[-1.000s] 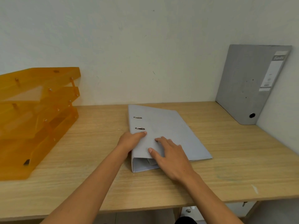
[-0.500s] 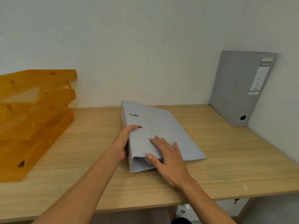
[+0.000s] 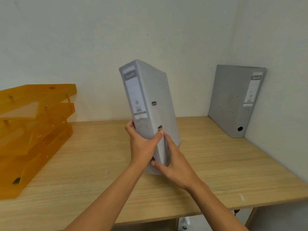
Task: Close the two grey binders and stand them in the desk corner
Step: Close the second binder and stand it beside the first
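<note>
A closed grey binder (image 3: 148,97) is held upright over the middle of the desk, tilted a little to the left, with its labelled spine facing me. My left hand (image 3: 141,144) wraps around the lower spine. My right hand (image 3: 173,160) grips the lower cover from the right side. A second closed grey binder (image 3: 233,100) stands in the far right desk corner, leaning against the right wall.
An orange stack of letter trays (image 3: 33,130) occupies the left side of the wooden desk (image 3: 216,164). White walls close off the back and the right. The desk's front edge runs across the bottom of the view.
The binder lay flat on the desk under both hands. Both hands have gripped it and raised it upright off the surface.
</note>
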